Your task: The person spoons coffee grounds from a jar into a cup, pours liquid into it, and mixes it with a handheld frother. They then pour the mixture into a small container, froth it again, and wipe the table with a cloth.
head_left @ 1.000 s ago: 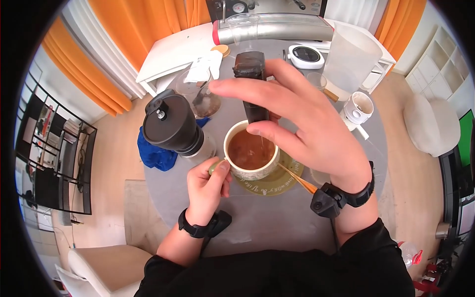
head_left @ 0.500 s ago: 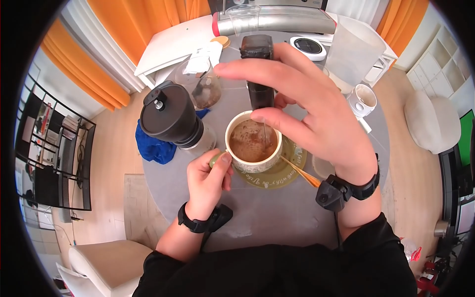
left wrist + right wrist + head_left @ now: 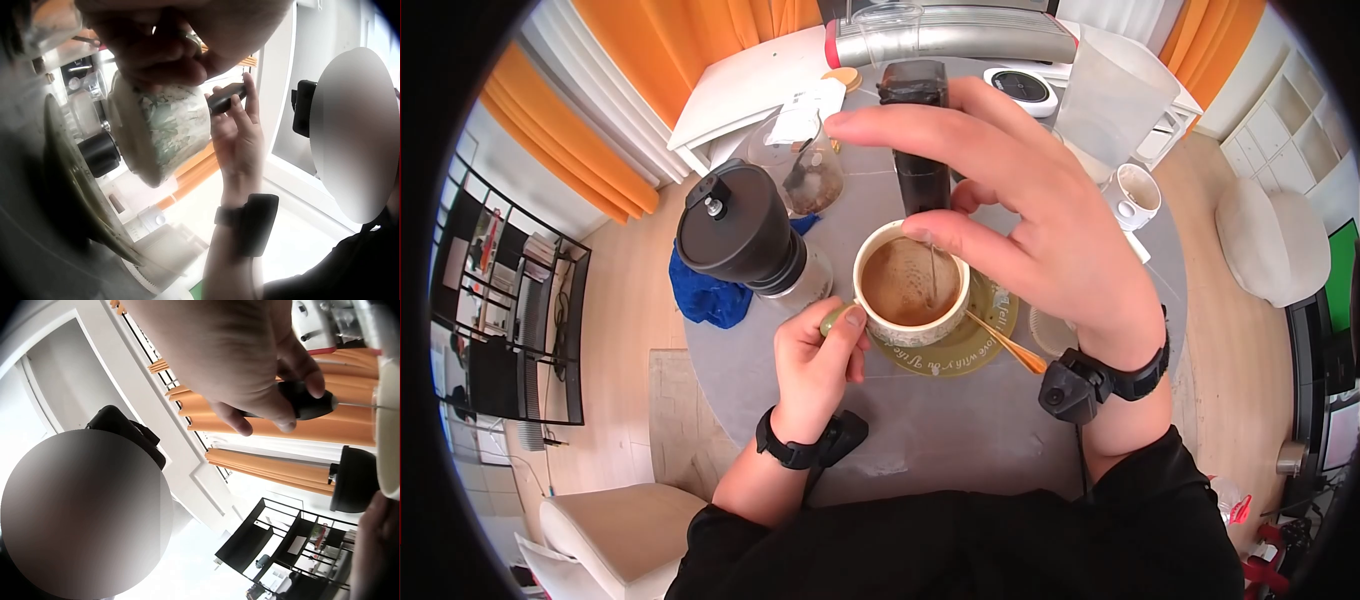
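Observation:
My right hand (image 3: pixel 1050 220) pinches the black handle of a handheld milk frother (image 3: pixel 922 182) between thumb and fingers, the index finger stretched out. Its thin metal shaft runs down into brown, frothy liquid (image 3: pixel 900 280) in a cream patterned cup (image 3: pixel 915 334); the whisk end is hidden under the surface. At the cup's left side, my left hand (image 3: pixel 815 350) grips the green handle. The left wrist view shows the cup (image 3: pixel 178 128) raised over the green saucer (image 3: pixel 87 194), with a gap between them. A gold spoon (image 3: pixel 1022 353) lies at the saucer's right.
A black-topped hand grinder (image 3: pixel 735 220) stands left of the cup, beside a blue cloth (image 3: pixel 705 290). Behind are a glass vessel (image 3: pixel 812 185) and a round-dial white scale (image 3: pixel 1020 92). On the right stand a clear pitcher (image 3: pixel 1110 100) and a white cup (image 3: pixel 1137 195).
The liquid has turned from dark reddish brown to lighter and frothier. The frother stays in the cup, and both hands keep their hold. The head view has shifted slightly.

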The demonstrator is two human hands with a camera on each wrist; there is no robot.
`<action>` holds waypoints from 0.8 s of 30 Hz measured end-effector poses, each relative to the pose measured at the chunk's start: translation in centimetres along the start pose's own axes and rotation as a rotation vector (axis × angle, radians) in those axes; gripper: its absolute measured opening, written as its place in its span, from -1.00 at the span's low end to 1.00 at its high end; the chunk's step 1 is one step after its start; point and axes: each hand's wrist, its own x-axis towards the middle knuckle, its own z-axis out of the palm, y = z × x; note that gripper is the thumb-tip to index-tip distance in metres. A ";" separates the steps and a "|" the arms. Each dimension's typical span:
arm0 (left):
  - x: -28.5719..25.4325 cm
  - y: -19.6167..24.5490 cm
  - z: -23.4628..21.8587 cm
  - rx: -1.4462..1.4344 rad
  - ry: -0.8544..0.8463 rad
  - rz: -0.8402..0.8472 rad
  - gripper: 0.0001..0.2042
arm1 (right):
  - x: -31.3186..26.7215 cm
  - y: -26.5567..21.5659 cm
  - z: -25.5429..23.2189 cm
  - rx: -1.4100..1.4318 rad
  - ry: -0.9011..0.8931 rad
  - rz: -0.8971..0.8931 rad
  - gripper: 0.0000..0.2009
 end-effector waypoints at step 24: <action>-0.1 0.0 0.0 0.013 0.001 0.004 -0.72 | -0.1 0.1 0.3 -0.018 0.032 -0.015 -0.41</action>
